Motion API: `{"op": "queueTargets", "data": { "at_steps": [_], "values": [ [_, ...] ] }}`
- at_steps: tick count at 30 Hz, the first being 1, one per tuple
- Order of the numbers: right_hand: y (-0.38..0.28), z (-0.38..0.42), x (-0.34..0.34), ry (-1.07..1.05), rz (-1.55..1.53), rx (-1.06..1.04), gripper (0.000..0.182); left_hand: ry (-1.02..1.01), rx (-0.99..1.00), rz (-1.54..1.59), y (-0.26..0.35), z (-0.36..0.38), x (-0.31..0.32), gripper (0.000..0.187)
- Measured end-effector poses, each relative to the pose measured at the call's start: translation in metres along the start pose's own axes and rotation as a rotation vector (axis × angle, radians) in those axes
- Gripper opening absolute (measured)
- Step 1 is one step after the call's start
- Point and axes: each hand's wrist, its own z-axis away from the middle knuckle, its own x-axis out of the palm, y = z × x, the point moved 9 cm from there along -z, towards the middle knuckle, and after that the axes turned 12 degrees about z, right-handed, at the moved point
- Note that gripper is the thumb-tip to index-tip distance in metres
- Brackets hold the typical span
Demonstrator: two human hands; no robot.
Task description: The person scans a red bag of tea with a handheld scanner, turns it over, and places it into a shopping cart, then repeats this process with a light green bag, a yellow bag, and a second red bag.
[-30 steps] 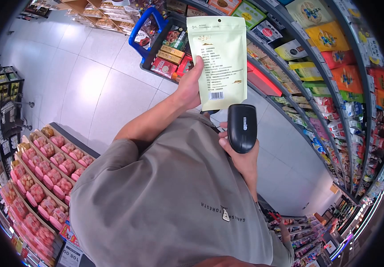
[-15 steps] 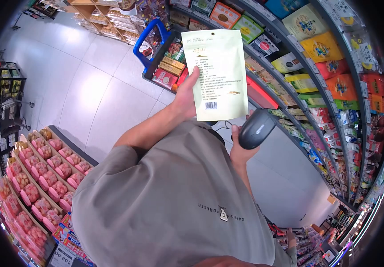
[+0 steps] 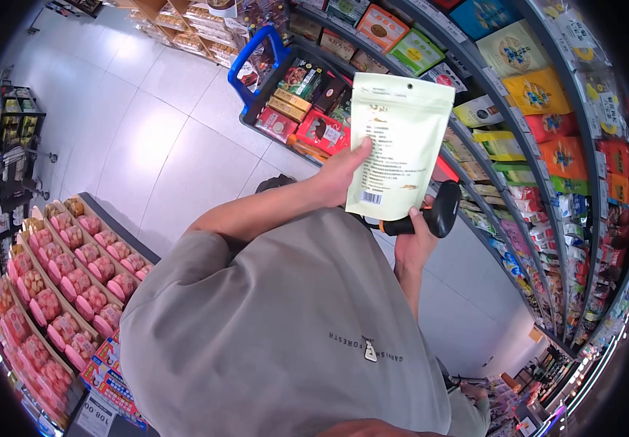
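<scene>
My left hand (image 3: 340, 173) grips the left edge of a pale green stand-up pouch (image 3: 400, 142), thumb across its front. Printed text faces me, and a barcode (image 3: 370, 197) shows near the pouch's lower left corner. In my right hand (image 3: 415, 244) is a black handheld barcode scanner (image 3: 445, 209) with orange trim. It lies just below and to the right of the pouch, partly behind the pouch's bottom corner. The fingers under the scanner are mostly hidden.
Beyond the pouch stands a dark shopping basket (image 3: 252, 116) with a blue handle (image 3: 238, 76), holding several boxed and packaged goods. Shelves of bagged snacks (image 3: 540, 91) curve along the right. Pink-lidded jars (image 3: 74, 284) fill a tiered display at lower left.
The pouch and my left hand have moved right and slightly down. The scanner has turned in my right hand and sits closer to the pouch's lower edge.
</scene>
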Motion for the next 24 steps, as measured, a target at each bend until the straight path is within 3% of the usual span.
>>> {"op": "queueTargets", "data": {
  "at_steps": [2,9,12,14,16,17,18,20,21,24],
  "values": [
    [0.0,0.001,-0.014,0.039,0.048,-0.037,0.039,-0.031,-0.031,0.034,-0.005,0.0,0.0,0.052],
    [-0.023,0.028,-0.012,0.203,0.158,-0.151,0.043,-0.032,0.034,-0.244,-0.002,0.001,-0.01,0.054],
    [-0.033,0.047,-0.002,0.258,0.353,-0.291,0.045,0.039,0.054,-0.199,0.005,0.0,-0.013,0.055],
    [-0.033,0.057,0.002,0.274,0.386,-0.274,0.04,0.138,0.102,-0.185,0.013,0.002,-0.022,0.055],
    [-0.043,0.067,0.033,-0.04,0.626,-0.569,0.032,0.141,0.087,-0.177,0.012,-0.003,-0.035,0.062],
    [-0.046,0.071,0.043,-0.085,0.938,-0.651,0.027,0.11,0.101,-0.034,0.013,-0.004,-0.038,0.066],
    [-0.045,0.072,0.042,-0.073,0.939,-0.648,0.027,0.082,0.116,0.11,0.016,-0.003,-0.04,0.071],
    [-0.045,0.084,0.065,-0.252,0.921,-0.859,0.025,0.059,0.05,0.167,0.017,-0.001,-0.045,0.07],
    [-0.04,0.082,0.062,-0.237,0.678,-0.748,0.022,0.035,0.06,0.169,0.019,0.0,-0.045,0.066],
    [-0.047,0.093,0.078,-0.351,0.796,-0.882,0.021,-0.024,0.086,0.173,0.023,0.007,-0.04,0.058]
  ]
}}
